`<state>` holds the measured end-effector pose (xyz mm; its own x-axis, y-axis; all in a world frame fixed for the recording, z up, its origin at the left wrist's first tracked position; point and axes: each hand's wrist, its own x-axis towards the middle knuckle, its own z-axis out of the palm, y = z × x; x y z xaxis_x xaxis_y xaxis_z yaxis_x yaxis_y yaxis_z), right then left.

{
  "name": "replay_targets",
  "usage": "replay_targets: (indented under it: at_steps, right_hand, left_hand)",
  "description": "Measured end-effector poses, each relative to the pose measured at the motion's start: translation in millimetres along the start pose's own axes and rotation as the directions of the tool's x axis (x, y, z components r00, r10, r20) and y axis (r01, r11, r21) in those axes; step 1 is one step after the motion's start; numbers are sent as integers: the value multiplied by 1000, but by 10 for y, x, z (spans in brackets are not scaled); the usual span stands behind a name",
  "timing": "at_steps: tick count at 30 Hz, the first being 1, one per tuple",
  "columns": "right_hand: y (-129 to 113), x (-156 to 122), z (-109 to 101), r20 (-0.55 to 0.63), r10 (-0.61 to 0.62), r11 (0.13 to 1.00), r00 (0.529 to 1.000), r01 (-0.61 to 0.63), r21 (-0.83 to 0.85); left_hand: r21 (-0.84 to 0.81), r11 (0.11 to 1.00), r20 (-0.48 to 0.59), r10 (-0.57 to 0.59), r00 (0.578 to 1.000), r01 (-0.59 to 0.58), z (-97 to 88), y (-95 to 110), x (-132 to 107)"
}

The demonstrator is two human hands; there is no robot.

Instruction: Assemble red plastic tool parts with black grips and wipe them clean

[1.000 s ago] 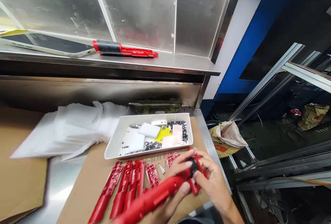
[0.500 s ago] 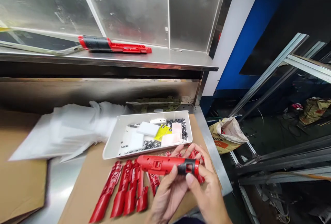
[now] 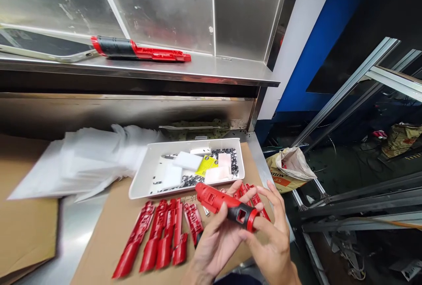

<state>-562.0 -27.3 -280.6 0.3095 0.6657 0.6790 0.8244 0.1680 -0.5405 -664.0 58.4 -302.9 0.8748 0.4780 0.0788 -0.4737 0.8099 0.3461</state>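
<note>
Both hands hold one red plastic tool body with a black collar above the cardboard sheet. My left hand grips it from below, thumb on the black collar. My right hand pinches the collar end, its other fingers spread. Several red plastic half-shells lie in a row on the cardboard to the left, and a few more show behind my fingers. A white tray with small black parts, white pads and a yellow label stands just beyond.
A stack of white foam bags lies at the left. On the steel shelf above rest a finished red and black tool and a tablet. The bench edge drops off at the right, with a paper sack on the floor.
The red tool body swung from pointing down-left to level, and now tilts with its collar end low at the right. My right fingers have spread apart.
</note>
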Motion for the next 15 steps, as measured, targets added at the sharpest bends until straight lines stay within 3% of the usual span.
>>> replay_targets:
  at_steps: [3,6,10,12,13,15]
  right_hand:
    - [17,-10,1,43,74,996,996,-76,55]
    - [43,-76,53,137,252,935,958,-278,221]
    - [169,-156,103,187,497,726,847,-524,445]
    - [305,-168,65,148,566,686,811,-563,460]
    - [388,-167,29,119,581,715,805,-574,399]
    - [552,-161,-47,42,564,816,824,-565,123]
  left_hand:
    - [-50,999,-112,-22,993,16,41,12,6]
    - [-36,999,-257,-37,966,29,74,57,1]
    - [345,937,-351,72,934,57,115,212,20]
    - [596,802,-357,214,909,45,144,351,40]
    - [717,696,-361,309,880,50,157,436,44]
    - [885,446,-368,501,783,131,168,624,24]
